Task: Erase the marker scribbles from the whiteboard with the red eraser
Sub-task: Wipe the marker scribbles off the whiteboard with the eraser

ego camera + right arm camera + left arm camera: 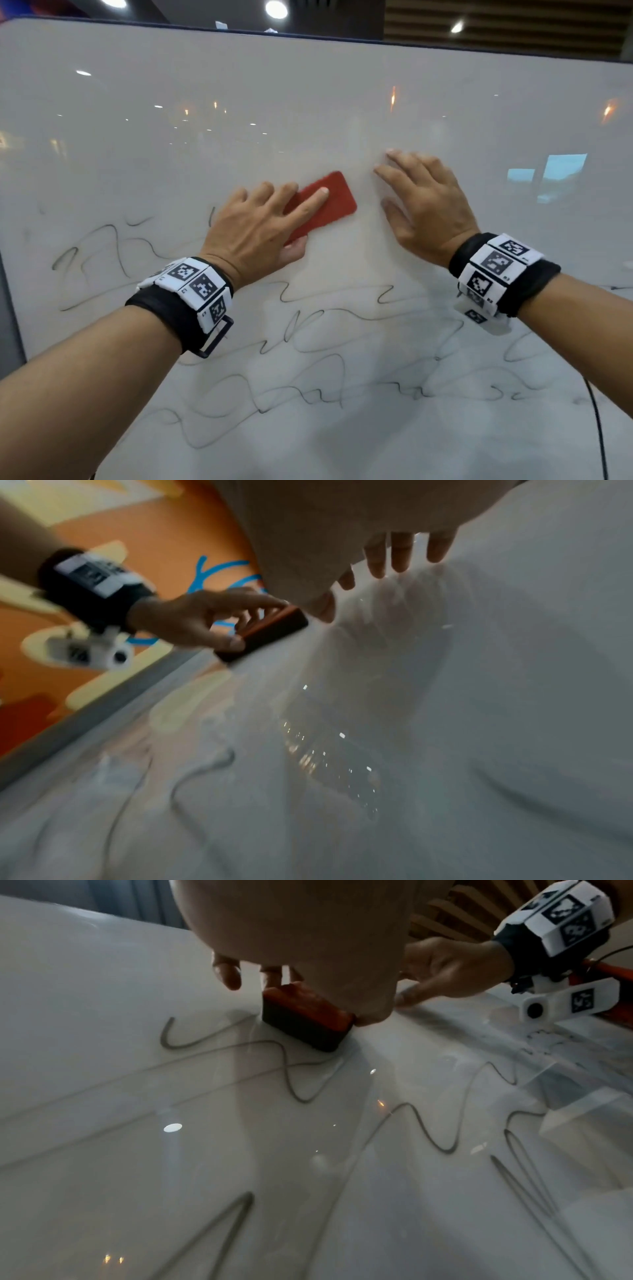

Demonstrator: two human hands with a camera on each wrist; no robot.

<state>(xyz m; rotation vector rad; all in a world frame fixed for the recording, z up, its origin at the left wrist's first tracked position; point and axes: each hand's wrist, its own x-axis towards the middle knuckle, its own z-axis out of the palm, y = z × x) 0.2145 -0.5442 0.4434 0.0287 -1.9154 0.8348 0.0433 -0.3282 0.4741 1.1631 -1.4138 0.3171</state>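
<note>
The whiteboard (308, 102) fills the head view; its upper half is wiped, and black marker scribbles (308, 342) cover the lower half. My left hand (253, 226) grips the red eraser (337, 202) against the board, index finger along its back, thumb on its lower edge. The left wrist view shows the eraser (308, 1010), red on top and dark underneath, sitting just above a scribble loop (294, 1074). My right hand (424, 205) rests flat on the board just right of the eraser, fingers straight and spread. From the right wrist, the eraser (270, 631) sits under the left hand (192, 618).
The board's grey frame runs along its left side (10, 308) and top (308, 32). A thin black cable (596, 411) hangs over the board's lower right. An orange patterned floor (171, 534) lies beyond the board's edge. Both wrists wear marker bands.
</note>
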